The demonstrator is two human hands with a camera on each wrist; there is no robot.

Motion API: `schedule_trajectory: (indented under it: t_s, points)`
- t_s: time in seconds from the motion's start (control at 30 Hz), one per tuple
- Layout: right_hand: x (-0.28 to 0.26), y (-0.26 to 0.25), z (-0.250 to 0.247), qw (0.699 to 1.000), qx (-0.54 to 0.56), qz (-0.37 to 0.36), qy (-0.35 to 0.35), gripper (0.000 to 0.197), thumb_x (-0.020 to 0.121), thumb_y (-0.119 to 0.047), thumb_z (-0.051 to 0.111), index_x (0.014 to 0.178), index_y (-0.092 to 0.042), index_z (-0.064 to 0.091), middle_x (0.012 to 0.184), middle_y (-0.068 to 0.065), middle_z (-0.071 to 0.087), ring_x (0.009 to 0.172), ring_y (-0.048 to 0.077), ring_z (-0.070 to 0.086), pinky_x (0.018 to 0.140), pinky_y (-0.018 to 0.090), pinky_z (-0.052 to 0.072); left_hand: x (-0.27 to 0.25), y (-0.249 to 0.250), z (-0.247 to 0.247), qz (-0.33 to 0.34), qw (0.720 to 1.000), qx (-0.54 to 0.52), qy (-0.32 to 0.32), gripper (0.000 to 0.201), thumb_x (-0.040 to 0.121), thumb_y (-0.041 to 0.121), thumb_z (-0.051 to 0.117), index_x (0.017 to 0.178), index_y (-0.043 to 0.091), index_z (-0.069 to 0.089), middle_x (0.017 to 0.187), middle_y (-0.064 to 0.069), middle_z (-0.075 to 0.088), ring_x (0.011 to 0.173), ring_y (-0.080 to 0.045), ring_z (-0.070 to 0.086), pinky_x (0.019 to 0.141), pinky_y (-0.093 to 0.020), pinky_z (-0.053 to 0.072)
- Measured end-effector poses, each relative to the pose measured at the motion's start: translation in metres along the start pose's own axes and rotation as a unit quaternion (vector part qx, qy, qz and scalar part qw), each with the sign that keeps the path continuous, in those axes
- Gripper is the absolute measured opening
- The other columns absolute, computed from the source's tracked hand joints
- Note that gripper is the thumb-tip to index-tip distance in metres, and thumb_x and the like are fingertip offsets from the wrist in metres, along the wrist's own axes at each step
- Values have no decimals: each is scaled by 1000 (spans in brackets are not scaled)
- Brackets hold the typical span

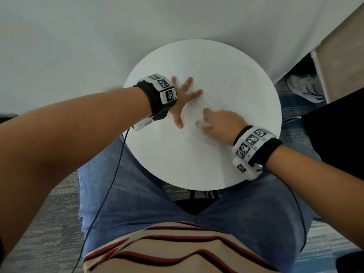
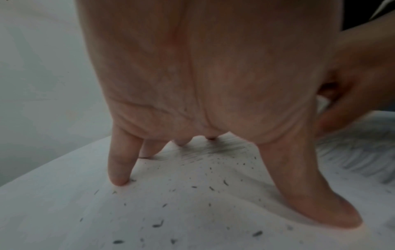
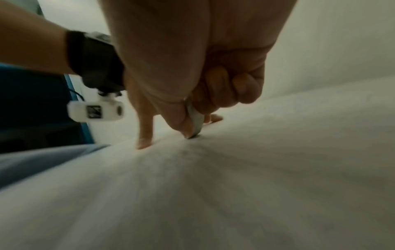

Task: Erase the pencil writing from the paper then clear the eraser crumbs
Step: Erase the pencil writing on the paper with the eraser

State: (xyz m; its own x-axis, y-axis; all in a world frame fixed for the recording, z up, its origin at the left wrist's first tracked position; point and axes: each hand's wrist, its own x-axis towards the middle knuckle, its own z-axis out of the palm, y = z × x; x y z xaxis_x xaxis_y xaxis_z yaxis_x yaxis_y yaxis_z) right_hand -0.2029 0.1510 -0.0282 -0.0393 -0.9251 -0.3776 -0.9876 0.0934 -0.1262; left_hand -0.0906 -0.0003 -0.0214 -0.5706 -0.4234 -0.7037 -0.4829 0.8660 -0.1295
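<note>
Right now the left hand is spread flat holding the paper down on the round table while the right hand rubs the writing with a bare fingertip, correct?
Not quite. The right hand pinches a white eraser and rubs with that, as the right wrist view shows. The left hand is indeed spread on the paper on the round table.

Support: round white table [image 1: 226, 164].
On it: white paper [image 1: 212, 89], pencil marks, scattered dark eraser crumbs [image 2: 158, 225]; paper's edges hard to see.

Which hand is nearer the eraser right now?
Right. The right hand pinches the eraser and presses its tip onto the paper. The left hand lies spread flat on the paper beside it, not touching the eraser.
</note>
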Motion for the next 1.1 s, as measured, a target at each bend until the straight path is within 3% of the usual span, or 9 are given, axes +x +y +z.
schedule_trajectory:
  t_s: [0.1,0.27,0.4,0.57,0.73,0.87,0.93,1.0,1.1]
  points:
    - [1,-1,0,997,-49,35,46,25,101,-32,37,117,-13,38,78,2,57,58,24,49,51,31,38,0,1,-1,-1,1000,-4,0,138,70,61,83,154,44,-24,163,-4,-33,148,-57,-11,113,-69,22]
    - [-10,-21,9,998,17,-42,-49,28,98,-43,40,112,-19,39,75,-1,51,68,24,55,56,32,41,1,0,0,-2,1000,-6,-2,138,70,62,83,154,46,-25,163,-2,-34,148,-56,-11,112,-70,23]
    - [3,1,-2,998,-11,35,42,25,99,-40,40,107,-17,38,80,4,57,63,25,52,56,33,41,1,0,0,-1,1000,-6,-2,138,68,63,83,154,46,-24,163,-2,-34,148,-56,-10,111,-70,26]
    - [-14,-27,6,994,-63,-83,-45,32,99,-38,38,122,-15,36,76,0,50,63,24,50,55,31,37,3,0,1,0,1000,-2,2,139,68,65,83,154,46,-25,163,-3,-33,148,-57,-11,111,-71,24]
    - [4,3,-4,994,-85,44,55,26,101,-30,36,119,-12,40,88,8,64,61,27,49,54,33,39,1,0,0,0,1000,-2,3,138,69,63,83,155,44,-23,164,-4,-32,148,-57,-9,112,-70,23]
    - [-18,-25,12,994,-75,-71,-37,29,100,-35,38,120,-15,36,80,2,57,64,27,53,55,32,41,2,0,1,5,1000,1,6,138,69,65,82,155,44,-24,164,-4,-32,148,-57,-9,111,-71,24]
    - [-12,-12,2,996,-29,-56,-58,33,98,-41,41,117,-15,39,82,4,55,69,27,53,61,34,44,1,0,1,4,1000,9,9,138,69,65,82,155,43,-23,164,-5,-31,148,-58,-6,111,-70,26]
    - [1,9,-9,1000,-16,6,-4,32,98,-43,40,113,-15,41,89,9,61,71,28,53,63,36,45,0,1,1,2,1000,14,11,137,69,65,82,156,42,-22,164,-6,-30,147,-58,-3,110,-68,27]
    - [-3,1,-3,997,-71,19,23,26,101,-31,36,120,-14,37,89,9,63,65,28,53,59,35,46,3,1,1,3,1000,7,8,139,68,64,83,155,44,-23,164,-5,-31,147,-58,-6,110,-70,27]
